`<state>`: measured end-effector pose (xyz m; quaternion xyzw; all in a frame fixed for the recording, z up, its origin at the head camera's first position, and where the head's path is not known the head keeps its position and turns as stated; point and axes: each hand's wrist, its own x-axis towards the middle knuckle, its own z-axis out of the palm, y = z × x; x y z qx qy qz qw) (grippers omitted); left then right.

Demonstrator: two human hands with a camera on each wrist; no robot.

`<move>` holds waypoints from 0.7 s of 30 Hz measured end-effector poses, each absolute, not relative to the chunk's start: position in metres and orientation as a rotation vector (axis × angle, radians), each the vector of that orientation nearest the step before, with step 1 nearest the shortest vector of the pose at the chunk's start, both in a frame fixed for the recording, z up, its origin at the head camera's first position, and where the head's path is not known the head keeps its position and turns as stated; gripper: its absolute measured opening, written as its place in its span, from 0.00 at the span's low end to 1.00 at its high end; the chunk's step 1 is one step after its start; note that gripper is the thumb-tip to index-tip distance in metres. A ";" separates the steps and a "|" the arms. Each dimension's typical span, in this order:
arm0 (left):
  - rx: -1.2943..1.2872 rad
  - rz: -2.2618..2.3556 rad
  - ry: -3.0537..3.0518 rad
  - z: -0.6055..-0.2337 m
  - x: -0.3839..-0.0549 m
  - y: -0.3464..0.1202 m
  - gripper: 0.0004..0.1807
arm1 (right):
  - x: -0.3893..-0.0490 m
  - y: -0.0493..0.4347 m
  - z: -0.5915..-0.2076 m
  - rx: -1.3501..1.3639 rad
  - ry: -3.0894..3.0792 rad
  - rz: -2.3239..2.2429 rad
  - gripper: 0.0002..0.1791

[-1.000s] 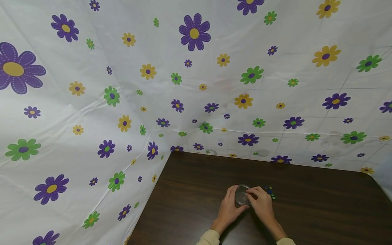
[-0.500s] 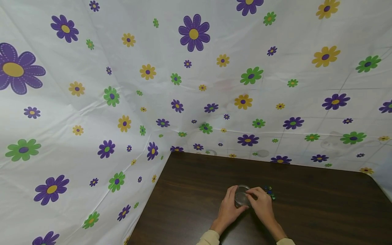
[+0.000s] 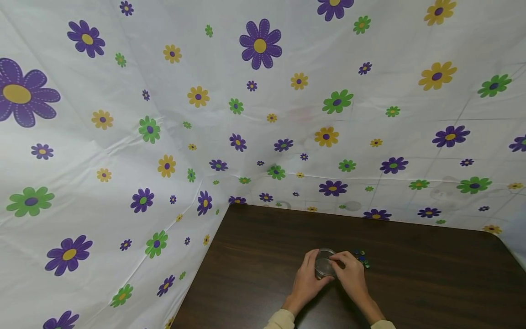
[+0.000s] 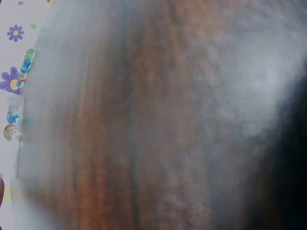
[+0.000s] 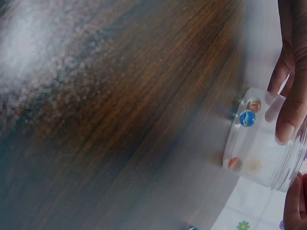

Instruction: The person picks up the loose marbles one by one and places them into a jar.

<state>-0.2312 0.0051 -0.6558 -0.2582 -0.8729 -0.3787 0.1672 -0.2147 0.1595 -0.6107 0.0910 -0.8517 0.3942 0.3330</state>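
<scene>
A clear jar [image 3: 323, 263] stands on the brown table, its wide mouth facing up. My left hand [image 3: 307, 276] grips it around the left side, with the thumb [image 5: 289, 120] pressed on the wall in the right wrist view. Several glass marbles lie in its bottom, among them a blue marble [image 5: 247, 118] and a reddish one [image 5: 235, 164]. My right hand [image 3: 351, 274] is at the jar's right rim, thumb and fingertips drawn together over the mouth. Whatever is between those fingertips is hidden; a bit of red shows beside them at the right wrist view's edge.
Loose blue and green marbles [image 3: 362, 259] lie on the table [image 3: 431, 283] just beyond my right hand. In the left wrist view a row of marbles [image 4: 26, 64] shows beside the jar. A white flowered sheet [image 3: 287, 114] hangs behind and to the left.
</scene>
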 end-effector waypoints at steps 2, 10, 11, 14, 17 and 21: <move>-0.735 -1.075 -2.485 -0.656 -0.231 0.005 0.46 | -0.215 0.159 -0.610 0.236 -2.222 1.031 0.16; -0.734 -1.079 -2.483 -0.659 -0.232 0.005 0.47 | -0.215 0.165 -0.613 0.228 -2.196 1.037 0.14; -0.731 -1.079 -2.482 -0.659 -0.232 0.005 0.47 | -0.216 0.167 -0.613 0.220 -2.194 1.027 0.14; -0.721 -1.078 -2.481 -0.660 -0.232 0.006 0.47 | -0.217 0.175 -0.614 0.183 -2.195 1.005 0.13; -0.713 -1.080 -2.478 -0.660 -0.232 0.006 0.48 | -0.216 0.184 -0.614 0.152 -2.202 0.974 0.13; -0.709 -1.070 -2.467 -0.659 -0.232 0.006 0.48 | -0.214 0.195 -0.614 0.127 -2.210 0.983 0.13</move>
